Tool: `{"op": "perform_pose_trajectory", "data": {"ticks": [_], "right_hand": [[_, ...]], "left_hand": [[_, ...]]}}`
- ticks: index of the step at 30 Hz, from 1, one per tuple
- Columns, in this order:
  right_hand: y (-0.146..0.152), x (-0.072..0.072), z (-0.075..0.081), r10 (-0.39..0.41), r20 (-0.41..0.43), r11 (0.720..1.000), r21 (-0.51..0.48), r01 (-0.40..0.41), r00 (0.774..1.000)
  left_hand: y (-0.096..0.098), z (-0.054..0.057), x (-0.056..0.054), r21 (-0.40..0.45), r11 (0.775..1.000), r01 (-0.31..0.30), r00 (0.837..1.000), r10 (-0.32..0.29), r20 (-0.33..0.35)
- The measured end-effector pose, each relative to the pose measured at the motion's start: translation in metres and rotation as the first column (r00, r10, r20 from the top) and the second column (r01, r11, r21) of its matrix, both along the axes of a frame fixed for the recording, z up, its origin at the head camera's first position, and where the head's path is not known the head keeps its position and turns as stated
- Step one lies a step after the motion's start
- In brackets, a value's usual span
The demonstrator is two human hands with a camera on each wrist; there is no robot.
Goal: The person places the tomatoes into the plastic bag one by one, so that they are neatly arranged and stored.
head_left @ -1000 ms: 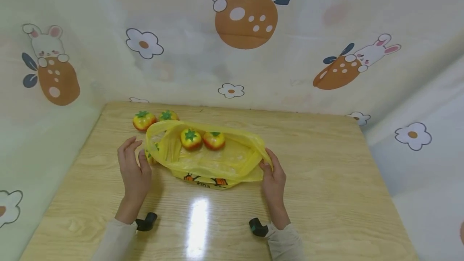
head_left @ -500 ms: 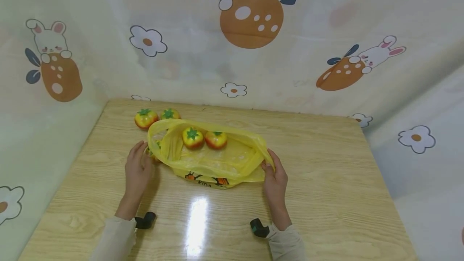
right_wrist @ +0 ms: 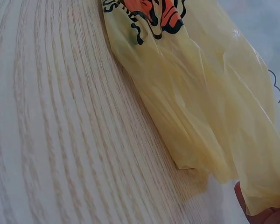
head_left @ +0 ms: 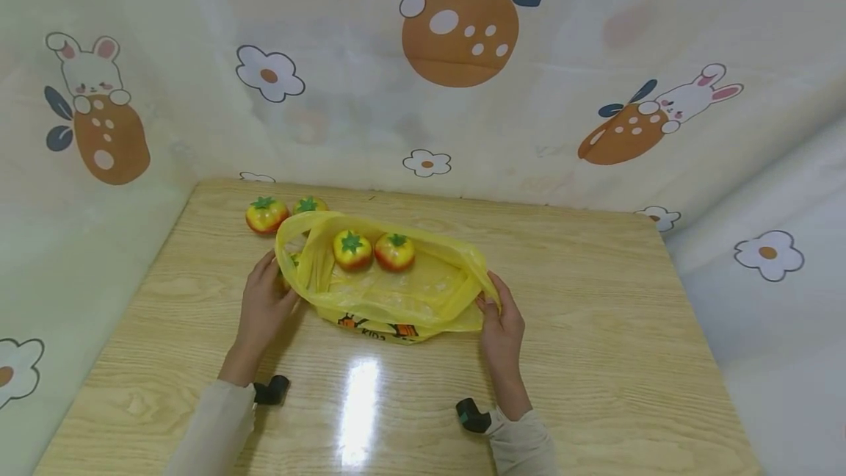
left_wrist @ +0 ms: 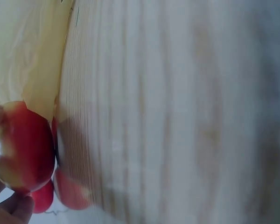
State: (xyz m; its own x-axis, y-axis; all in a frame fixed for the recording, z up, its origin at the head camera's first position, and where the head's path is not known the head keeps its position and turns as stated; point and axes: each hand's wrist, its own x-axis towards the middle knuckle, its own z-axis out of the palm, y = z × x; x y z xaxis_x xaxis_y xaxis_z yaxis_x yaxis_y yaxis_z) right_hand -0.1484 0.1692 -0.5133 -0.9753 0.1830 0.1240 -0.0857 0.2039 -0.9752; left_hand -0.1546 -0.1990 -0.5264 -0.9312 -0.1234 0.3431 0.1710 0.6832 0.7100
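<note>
A yellow plastic bag (head_left: pixel 403 307) lies with its mouth spread toward me, a printed picture on its near side. Two yellow-and-red toy tomatoes with green leafy tops, a left one (head_left: pixel 352 250) and a right one (head_left: pixel 394 252), sit inside it. At the bag's left edge, my left hand (head_left: pixel 267 307) grips another toy tomato (left_wrist: pixel 25 147); the left wrist view has fingers on opposite sides of it. The bag's left loop partly covers that tomato in the head view. My right hand (head_left: pixel 502 325) pinches the bag's right rim between thumb and fingers.
Behind the bag's left end, two more toy tomatoes, one at left (head_left: pixel 267 216) and one at right (head_left: pixel 309 205), rest on the wooden table (head_left: pixel 595 329). A patterned cloth (head_left: pixel 317 138) hangs along the back and sides.
My left hand has moved right, from beside the bag with fingers apart, and taken hold of the toy tomato at its left edge. The bag's left loop shifted slightly; my right hand kept its hold.
</note>
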Motion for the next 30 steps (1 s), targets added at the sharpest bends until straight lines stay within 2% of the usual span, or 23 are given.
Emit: {"op": "perform_pose_trajectory", "data": {"ticks": [6, 8, 13, 15, 19, 25, 30], "right_hand": [[0.003, -0.002, -0.005, 0.003, -0.019, 1.0, 0.02, -0.003, 1.0], [0.002, 0.0, 0.006, -0.001, -0.008, 0.999, 0.032, 0.001, 1.0], [0.009, -0.002, 0.013, -0.026, 0.023, 0.999, 0.038, 0.025, 0.999], [0.016, -0.006, 0.005, -0.038, 0.006, 0.999, 0.016, 0.038, 0.999], [0.025, -0.009, 0.006, -0.067, -0.031, 0.998, -0.019, 0.066, 0.997], [0.034, -0.009, 0.008, -0.098, -0.013, 0.995, -0.022, 0.098, 0.995], [0.036, -0.008, 0.007, -0.108, -0.001, 0.993, -0.044, 0.108, 0.994]], "left_hand": [[0.0, 0.001, -0.001, -0.002, 1.0, -0.017, 0.999, 0.017, 0.032], [0.001, 0.001, -0.002, -0.004, 1.0, -0.018, 1.0, 0.018, 0.02], [0.0, -0.003, -0.003, -0.019, 1.0, -0.024, 1.0, 0.024, -0.02], [-0.002, -0.004, -0.003, -0.023, 0.999, -0.028, 0.999, 0.028, -0.02], [-0.001, -0.003, -0.004, -0.025, 0.999, -0.039, 0.999, 0.039, -0.009], [-0.001, 0.0, -0.003, -0.015, 0.998, -0.057, 0.998, 0.057, 0.031], [0.0, 0.001, -0.005, -0.013, 0.998, -0.06, 0.997, 0.061, 0.04]]}}
